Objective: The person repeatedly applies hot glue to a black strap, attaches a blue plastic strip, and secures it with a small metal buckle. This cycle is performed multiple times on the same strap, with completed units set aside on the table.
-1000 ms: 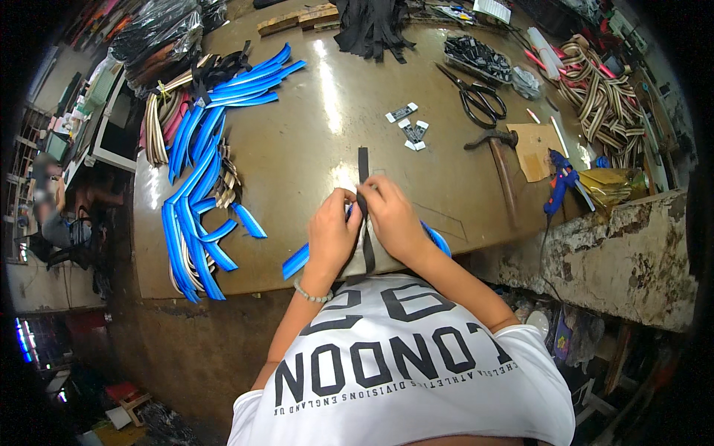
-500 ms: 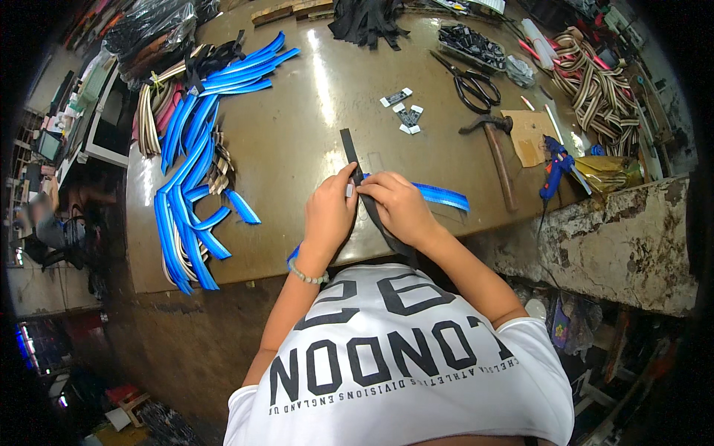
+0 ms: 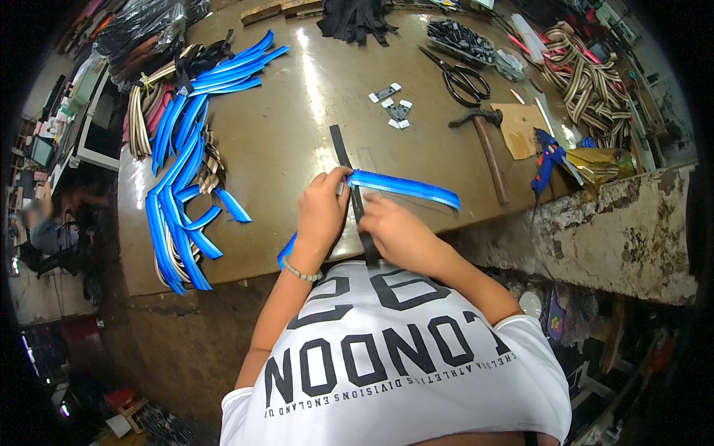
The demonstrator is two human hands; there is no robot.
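A blue webbing strap [image 3: 405, 187] with lighter stripes lies across a narrow black strap [image 3: 338, 145] at the near part of the table. My left hand [image 3: 321, 212] is closed at the crossing, its fingertips pinching the blue strap's end over the black one. A small pale piece shows beside those fingers. Another stretch of blue strap sticks out by my left wrist. My right hand [image 3: 401, 229] has curled fingers, slightly blurred, closed at the black strap's near part, which runs down to my shirt. Its fingertips are partly hidden.
Blue straps [image 3: 178, 201] are heaped at left. Three small black-and-white pieces [image 3: 396, 111] lie ahead. Farther right are black scissors [image 3: 461, 80], a hammer [image 3: 491, 156], cardboard [image 3: 520, 130], a blue glue gun [image 3: 550, 160] and a tray of black parts [image 3: 461, 42]. Black strips [image 3: 353, 22] lie at the far edge.
My right hand has moved down toward me, away from the left fingers. The crossing and more of the blue strap now show. The black strap's near part looks straighter.
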